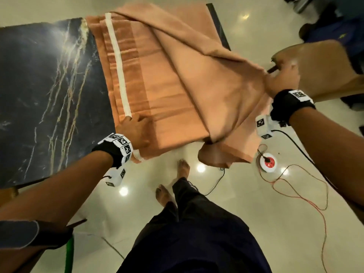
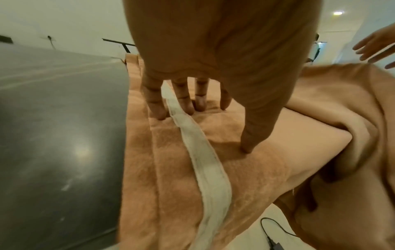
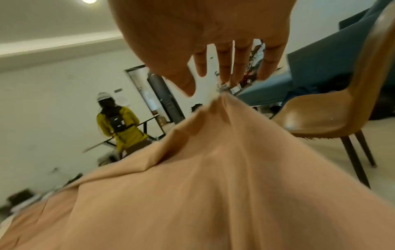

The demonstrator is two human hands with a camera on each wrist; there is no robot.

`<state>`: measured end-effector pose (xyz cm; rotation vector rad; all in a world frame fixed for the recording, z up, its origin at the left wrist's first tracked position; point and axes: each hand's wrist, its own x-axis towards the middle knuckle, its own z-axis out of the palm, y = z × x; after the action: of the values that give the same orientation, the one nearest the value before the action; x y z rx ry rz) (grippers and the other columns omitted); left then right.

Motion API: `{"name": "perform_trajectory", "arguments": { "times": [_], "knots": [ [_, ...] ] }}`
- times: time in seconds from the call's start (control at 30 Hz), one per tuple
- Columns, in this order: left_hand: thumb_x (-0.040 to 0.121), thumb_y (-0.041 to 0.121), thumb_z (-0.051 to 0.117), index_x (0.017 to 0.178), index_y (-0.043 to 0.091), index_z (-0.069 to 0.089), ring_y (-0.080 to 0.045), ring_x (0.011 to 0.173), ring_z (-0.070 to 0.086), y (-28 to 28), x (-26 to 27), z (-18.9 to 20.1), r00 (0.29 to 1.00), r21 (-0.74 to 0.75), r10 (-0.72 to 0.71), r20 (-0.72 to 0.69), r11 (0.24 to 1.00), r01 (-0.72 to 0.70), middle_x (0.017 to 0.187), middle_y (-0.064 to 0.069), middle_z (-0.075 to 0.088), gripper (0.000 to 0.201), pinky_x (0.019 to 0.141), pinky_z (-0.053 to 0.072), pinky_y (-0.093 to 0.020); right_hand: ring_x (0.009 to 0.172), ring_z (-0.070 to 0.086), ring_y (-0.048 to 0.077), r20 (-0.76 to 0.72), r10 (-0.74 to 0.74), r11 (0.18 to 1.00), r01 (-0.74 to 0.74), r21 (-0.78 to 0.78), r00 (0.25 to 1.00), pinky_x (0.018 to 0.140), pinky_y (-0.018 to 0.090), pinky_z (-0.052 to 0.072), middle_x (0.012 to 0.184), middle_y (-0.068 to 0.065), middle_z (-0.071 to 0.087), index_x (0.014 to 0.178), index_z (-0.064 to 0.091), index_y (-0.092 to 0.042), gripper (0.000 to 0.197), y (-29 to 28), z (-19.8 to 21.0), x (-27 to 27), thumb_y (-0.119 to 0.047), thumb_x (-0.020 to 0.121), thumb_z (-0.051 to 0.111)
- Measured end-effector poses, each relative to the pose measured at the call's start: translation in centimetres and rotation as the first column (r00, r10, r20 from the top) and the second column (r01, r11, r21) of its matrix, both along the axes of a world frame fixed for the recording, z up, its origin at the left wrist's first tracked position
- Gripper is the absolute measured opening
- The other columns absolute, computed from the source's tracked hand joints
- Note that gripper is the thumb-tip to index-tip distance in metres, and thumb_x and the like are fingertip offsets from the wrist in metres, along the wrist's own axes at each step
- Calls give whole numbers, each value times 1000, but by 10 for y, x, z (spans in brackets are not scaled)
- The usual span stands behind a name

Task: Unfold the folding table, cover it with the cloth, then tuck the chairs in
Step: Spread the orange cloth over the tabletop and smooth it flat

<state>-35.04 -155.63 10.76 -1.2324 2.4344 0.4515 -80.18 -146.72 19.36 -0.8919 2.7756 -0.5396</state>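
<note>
**Cloth part spread, soft and limp**

Our left hand [image 1: 136,129], fingers flat, pins the folded cloth [image 1: 157,75] on the table [image 1: 39,85]. Our right hand [image 1: 283,79] pinches its edge. We judge it light; take it by corners.

We see glossy cream tile floor [image 1: 226,213], ceiling lights mirrored in it as bright spots. On floor: round white-and-red socket unit [image 1: 269,162], black cable plugged in, thin red wire [image 1: 307,196] looping beside it. Plain white walls [image 3: 53,101]; dark-framed doorway [image 3: 158,98] at far side. Blue sofa [image 3: 320,67] along right wall. Round ceiling lamp [image 3: 89,1] lit overhead. Person in yellow top [image 3: 119,125] stands near far wall, back to us.
</note>
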Motion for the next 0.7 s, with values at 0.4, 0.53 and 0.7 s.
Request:
{"name": "perform_trajectory", "arguments": {
  "times": [0.4, 0.53, 0.7],
  "knots": [
    [83, 7, 54, 133, 17, 42, -46, 90, 63, -14, -2, -6, 995, -28, 15, -103, 999, -18, 127, -15, 57, 53, 73, 56, -51, 137, 37, 43, 206, 579, 721, -613, 322, 789, 112, 48, 37, 159, 13, 27, 154, 30, -33, 85, -6, -87, 128, -52, 82, 71],
    [79, 6, 54, 140, 22, 42, -46, 97, 63, -20, 39, -7, 981, -37, 84, -172, 995, -92, 124, -15, 62, 64, 82, 55, -50, 149, 19, 38, 213, 600, 661, -628, 411, 771, 116, 60, 26, 168, 4, 12, 156, 19, -43, 95, -17, -94, 158, -74, 77, 63],
    [80, 4, 59, 147, 25, 41, -45, 103, 62, -26, 126, -4, 962, -51, 242, -123, 967, -249, 124, -18, 62, 72, 90, 53, -48, 155, -7, 34, 309, 650, 569, -714, 408, 694, 114, 75, 9, 169, -4, -11, 157, 10, -47, 100, -32, -95, 212, -80, 76, 60]
  ]
}}
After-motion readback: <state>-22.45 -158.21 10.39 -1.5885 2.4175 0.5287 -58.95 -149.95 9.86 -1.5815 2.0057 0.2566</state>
